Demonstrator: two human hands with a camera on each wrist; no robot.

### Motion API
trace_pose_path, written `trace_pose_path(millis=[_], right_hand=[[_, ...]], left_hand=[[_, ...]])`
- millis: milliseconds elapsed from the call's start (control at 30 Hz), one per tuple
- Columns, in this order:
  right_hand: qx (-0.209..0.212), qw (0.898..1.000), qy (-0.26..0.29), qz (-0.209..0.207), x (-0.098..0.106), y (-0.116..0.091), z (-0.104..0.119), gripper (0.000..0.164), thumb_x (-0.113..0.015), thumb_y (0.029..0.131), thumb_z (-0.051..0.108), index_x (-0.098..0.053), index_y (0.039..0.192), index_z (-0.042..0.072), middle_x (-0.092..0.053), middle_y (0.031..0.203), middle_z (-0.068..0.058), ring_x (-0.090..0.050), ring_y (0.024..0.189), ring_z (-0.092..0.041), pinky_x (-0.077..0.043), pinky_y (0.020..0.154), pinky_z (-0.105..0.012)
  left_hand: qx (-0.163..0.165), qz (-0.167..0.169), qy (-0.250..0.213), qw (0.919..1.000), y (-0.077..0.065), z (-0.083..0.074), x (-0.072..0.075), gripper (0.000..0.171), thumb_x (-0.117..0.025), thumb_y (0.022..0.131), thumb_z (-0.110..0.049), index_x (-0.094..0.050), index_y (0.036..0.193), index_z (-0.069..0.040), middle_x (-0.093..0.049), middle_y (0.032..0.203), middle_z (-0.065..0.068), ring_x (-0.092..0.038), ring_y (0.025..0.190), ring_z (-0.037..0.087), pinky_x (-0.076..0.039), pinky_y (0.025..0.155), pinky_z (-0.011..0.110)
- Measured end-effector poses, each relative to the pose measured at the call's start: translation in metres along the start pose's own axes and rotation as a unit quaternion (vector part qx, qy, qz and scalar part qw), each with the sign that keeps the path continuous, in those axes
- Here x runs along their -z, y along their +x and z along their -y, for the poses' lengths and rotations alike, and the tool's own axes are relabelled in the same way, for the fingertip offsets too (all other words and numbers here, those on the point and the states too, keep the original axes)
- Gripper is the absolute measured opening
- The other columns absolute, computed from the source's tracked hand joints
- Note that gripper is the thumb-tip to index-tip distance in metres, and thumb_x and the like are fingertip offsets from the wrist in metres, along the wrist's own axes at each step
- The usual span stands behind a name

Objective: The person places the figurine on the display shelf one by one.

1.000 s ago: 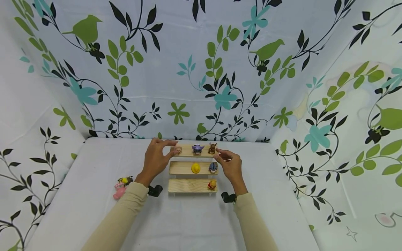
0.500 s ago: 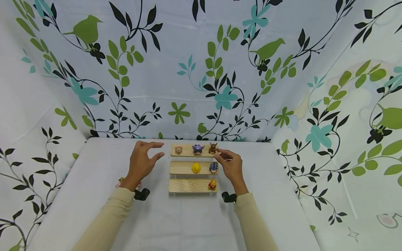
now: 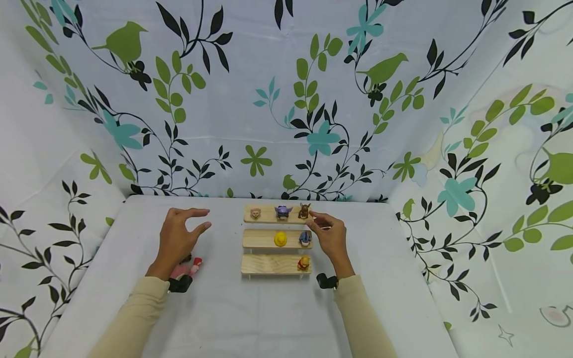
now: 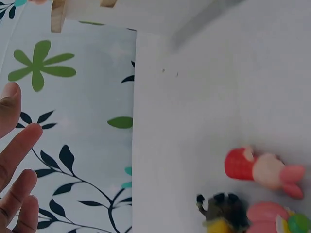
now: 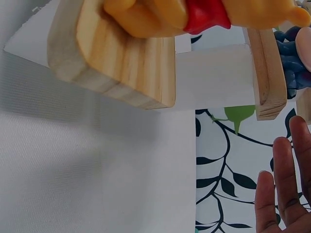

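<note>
A three-tier wooden display rack [image 3: 268, 265] stands mid-table. On its top tier are a small tan animal-face figure [image 3: 255, 213], a purple figurine [image 3: 283, 212] and a brown figurine [image 3: 304, 211]. The middle tier bears a yellow hat-like piece [image 3: 280, 238] and a blue-grey donkey figurine [image 3: 305, 238]; a yellow bear figurine in red [image 3: 304, 263] sits on the bottom one. My right hand [image 3: 330, 238] is at the top tier's right end, thumb and index beside the brown figurine; contact is unclear. Left of the rack my left hand [image 3: 176, 243] holds nothing, thumb and index apart.
Below my left hand lie loose figurines: a red-and-pink one [image 4: 265, 170], a dark grey one with yellow [image 4: 226, 211] and a pink one [image 4: 267, 218]. A leaf-patterned cloth [image 3: 250, 99] hangs behind the white table [image 3: 268, 318].
My left hand has let go of the tan face figure on the top tier and moved left, over the loose figurines. My right hand stays at the rack's right end.
</note>
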State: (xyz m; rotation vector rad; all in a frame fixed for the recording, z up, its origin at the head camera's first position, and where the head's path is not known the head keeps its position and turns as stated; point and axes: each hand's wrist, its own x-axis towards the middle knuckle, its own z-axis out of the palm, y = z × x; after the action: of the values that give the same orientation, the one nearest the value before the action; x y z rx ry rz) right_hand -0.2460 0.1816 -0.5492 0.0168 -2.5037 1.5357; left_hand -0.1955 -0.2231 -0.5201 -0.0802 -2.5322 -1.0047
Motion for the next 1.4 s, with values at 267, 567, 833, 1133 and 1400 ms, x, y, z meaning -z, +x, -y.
trace_pose_path(millis=[267, 567, 833, 1133, 1400], right_hand=[[0.005, 1.0, -0.001, -0.001, 0.001, 0.001, 0.0, 0.032, -0.082, 0.093, 0.035, -0.082, 0.123, 0.023, -0.078, 0.109, -0.006, -0.071, 0.1, -0.022, -0.057, 0.093, -0.041], [0.005, 1.0, 0.0, -0.003, 0.002, 0.003, -0.002, 0.032, -0.082, 0.094, 0.036, -0.082, 0.123, 0.024, -0.078, 0.108, -0.006, -0.07, 0.099, -0.021, -0.056, 0.091, -0.039], [0.007, 1.0, 0.006, -0.002, 0.002, 0.002, -0.002, 0.033, -0.084, 0.092, 0.036, -0.082, 0.122, 0.023, -0.078, 0.106, -0.007, -0.07, 0.098, -0.022, -0.056, 0.092, -0.04], [0.008, 1.0, 0.01, -0.004, 0.001, 0.001, -0.001, 0.032, -0.083, 0.092, 0.036, -0.082, 0.122, 0.023, -0.078, 0.107, -0.006, -0.07, 0.099, -0.022, -0.057, 0.092, -0.04], [0.001, 1.0, 0.008, -0.001, 0.0, 0.0, -0.003, 0.032, -0.082, 0.093, 0.037, -0.082, 0.123, 0.026, -0.078, 0.107, -0.005, -0.07, 0.099, -0.021, -0.056, 0.093, -0.04]], left_hand=[[0.025, 0.002, 0.009, 0.9996, -0.011, 0.018, 0.014, 0.038, -0.087, 0.091, -0.016, -0.078, 0.127, -0.01, -0.077, 0.12, 0.018, -0.053, 0.112, 0.034, -0.045, 0.087, 0.052], [0.058, 0.005, 0.031, 0.9978, -0.024, 0.037, 0.029, 0.038, -0.086, 0.092, -0.018, -0.077, 0.128, -0.009, -0.076, 0.124, 0.023, -0.052, 0.116, 0.039, -0.045, 0.085, 0.055], [0.069, 0.007, 0.056, 0.9961, -0.037, 0.054, 0.032, 0.04, -0.087, 0.09, -0.017, -0.077, 0.127, -0.007, -0.075, 0.123, 0.026, -0.053, 0.113, 0.039, -0.046, 0.081, 0.053], [0.093, 0.035, 0.078, 0.992, -0.054, 0.074, 0.02, 0.043, -0.089, 0.088, -0.017, -0.077, 0.127, -0.008, -0.076, 0.122, 0.025, -0.053, 0.112, 0.04, -0.046, 0.075, 0.045], [0.097, 0.025, 0.097, 0.9903, -0.065, 0.082, 0.01, 0.036, -0.088, 0.087, -0.018, -0.08, 0.121, -0.007, -0.079, 0.113, 0.023, -0.055, 0.104, 0.04, -0.041, 0.066, 0.038]])
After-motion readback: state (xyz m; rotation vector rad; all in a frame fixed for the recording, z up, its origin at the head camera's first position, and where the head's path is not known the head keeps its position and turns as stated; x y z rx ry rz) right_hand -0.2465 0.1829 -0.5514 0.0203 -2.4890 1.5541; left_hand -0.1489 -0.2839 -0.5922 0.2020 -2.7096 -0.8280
